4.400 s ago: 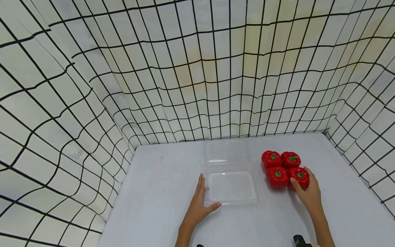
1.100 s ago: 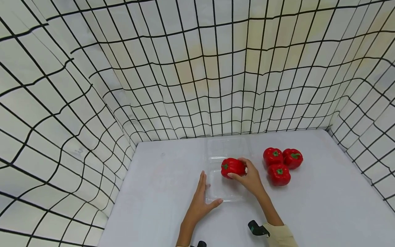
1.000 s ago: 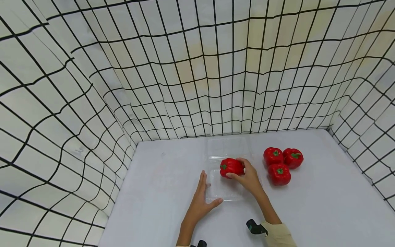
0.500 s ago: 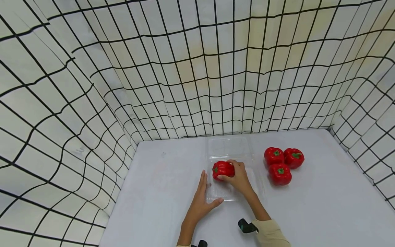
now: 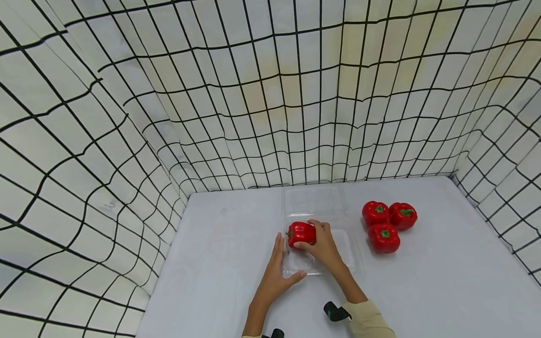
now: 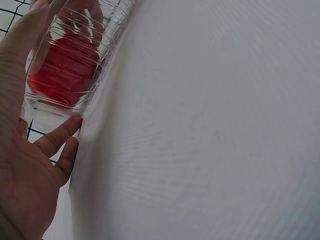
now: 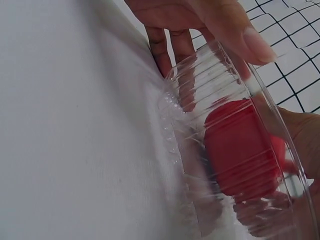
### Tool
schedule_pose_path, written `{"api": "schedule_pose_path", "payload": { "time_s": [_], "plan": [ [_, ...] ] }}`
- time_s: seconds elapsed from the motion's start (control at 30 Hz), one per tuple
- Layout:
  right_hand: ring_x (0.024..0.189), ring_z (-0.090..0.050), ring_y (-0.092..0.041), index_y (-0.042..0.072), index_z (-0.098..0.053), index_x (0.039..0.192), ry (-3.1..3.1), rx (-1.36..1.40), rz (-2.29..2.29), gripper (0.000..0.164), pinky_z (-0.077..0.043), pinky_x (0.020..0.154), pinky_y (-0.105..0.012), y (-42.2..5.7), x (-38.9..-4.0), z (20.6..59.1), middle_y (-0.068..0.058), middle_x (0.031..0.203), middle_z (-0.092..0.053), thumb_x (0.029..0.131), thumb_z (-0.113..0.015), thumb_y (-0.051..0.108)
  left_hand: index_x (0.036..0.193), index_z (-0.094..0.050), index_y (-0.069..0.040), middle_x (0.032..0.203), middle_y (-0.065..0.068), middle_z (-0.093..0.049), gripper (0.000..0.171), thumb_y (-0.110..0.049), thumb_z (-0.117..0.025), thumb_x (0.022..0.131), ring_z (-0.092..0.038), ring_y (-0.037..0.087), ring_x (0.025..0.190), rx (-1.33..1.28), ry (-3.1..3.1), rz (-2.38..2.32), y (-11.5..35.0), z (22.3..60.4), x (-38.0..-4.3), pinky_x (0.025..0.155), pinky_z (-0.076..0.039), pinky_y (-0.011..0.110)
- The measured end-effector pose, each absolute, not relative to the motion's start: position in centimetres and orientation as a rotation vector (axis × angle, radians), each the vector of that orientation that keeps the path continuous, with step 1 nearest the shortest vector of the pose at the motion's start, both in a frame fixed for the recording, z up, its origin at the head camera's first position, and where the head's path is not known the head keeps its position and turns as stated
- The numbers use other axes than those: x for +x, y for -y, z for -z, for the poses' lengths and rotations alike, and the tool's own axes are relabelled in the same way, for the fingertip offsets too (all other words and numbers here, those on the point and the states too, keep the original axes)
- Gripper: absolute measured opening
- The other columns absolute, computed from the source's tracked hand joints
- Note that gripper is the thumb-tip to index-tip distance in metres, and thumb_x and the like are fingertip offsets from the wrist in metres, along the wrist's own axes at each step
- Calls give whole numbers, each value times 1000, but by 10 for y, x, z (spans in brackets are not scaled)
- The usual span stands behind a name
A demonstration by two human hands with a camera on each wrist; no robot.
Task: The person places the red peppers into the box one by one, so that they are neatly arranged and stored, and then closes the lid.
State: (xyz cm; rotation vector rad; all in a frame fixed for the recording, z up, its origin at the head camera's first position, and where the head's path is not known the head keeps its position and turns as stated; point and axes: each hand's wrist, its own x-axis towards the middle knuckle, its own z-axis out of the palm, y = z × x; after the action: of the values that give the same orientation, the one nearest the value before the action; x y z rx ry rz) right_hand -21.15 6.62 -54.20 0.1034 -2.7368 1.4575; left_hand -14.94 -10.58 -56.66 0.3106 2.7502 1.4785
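A white wall with black netting rises beyond both hands and wraps round to either side of them. Beneath the hands spreads one white table. On it, between the left hand and the right forearm, lies one clear plastic container, unfolded flat into two halves, the farther half beyond the fingertips of both hands. The left hand is spread, its fingers straight along the near half's left side and its thumb stretched out by the front edge; it grasps nothing. The right hand reaches in over the near half from the right, thumb towards the person and fingers on the far side, gripping one red bell pepper. A beige sleeve covers the right forearm behind the wrist. Of four peppers in all, the gripped one is within the near half, just beside the left fingertips, and shows through the clear wall in both wrist views; whether it rests on the bottom cannot be told. The three other red bell peppers sit clustered on the table, to the right of the right hand. Smallest are the green stems, the gripped pepper's pointing towards the left hand.
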Motion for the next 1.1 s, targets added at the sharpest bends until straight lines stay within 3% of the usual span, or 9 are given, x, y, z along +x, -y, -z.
{"api": "schedule_pose_path", "payload": {
  "time_s": [0.5,1.1],
  "plan": [
    [116,-59,-37,10,-51,140,2784,197,-1294,72,-53,95,-55,-76,-208,541,-21,125,-56,78,-83,28,158,-12,-22,166,-5,-7,106,-51,-75,78,-19,29,151,306,-2754,-1479,106,570,-150,112,-35,56],
    [115,-59,-37,9,-48,142,2816,173,-1287,77,-54,93,-55,-79,-205,537,-23,127,-54,77,-83,30,158,-13,-18,166,-4,-7,106,-47,-77,78,-19,29,151,312,-2753,-1494,105,569,-149,112,-35,56]
  ]
}}
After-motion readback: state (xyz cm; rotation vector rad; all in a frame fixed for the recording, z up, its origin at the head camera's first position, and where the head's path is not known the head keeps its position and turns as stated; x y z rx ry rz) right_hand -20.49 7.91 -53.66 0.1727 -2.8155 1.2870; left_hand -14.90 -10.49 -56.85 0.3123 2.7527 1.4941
